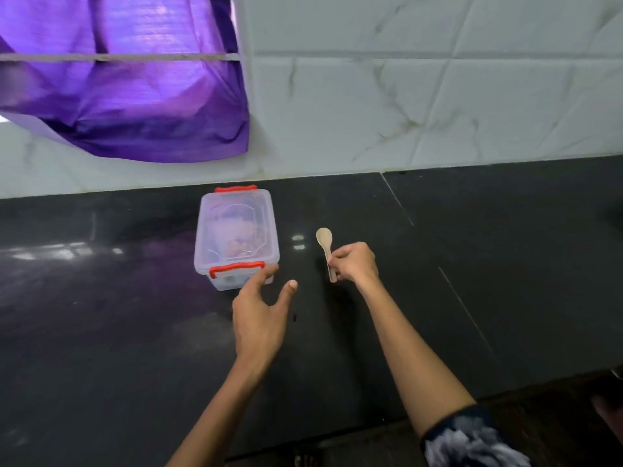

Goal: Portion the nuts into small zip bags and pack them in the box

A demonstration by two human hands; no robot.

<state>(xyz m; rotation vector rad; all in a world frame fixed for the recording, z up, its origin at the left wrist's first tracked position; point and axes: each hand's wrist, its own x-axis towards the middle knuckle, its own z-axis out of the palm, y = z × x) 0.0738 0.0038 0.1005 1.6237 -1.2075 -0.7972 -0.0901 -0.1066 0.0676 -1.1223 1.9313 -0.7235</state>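
Wall: pale marbled tiles (438, 96) are running behind everything, with a purple cloth (128, 96) hanging over a rail at the upper left.
Counter: dark polished stone (472, 264) is reflecting the light; two seams are crossing it on the right, and a small dark speck (294, 317) is lying near the left wrist.
Box: clear plastic, lid on, red latches at both ends (236, 237), sitting on the counter near the wall; something brownish is showing through the lid, possibly bagged nuts, though I cannot tell for sure.
Left hand: open (261, 308), fingers spread, fingertips reaching the box's near right corner by the latch; whether they are touching it I cannot tell.
Right hand: gripping a spoon (326, 246) by its handle (355, 262), bowl pointing away, just right of the box.
Risk: the light box is likely sliding on the slick stone if it is being pushed at one corner.
Risk: the spoon, pinched low on its handle, could be slipping or knocking the box.
Obstruction: nothing is standing between the hands and the box; no loose nuts or empty bags are showing.
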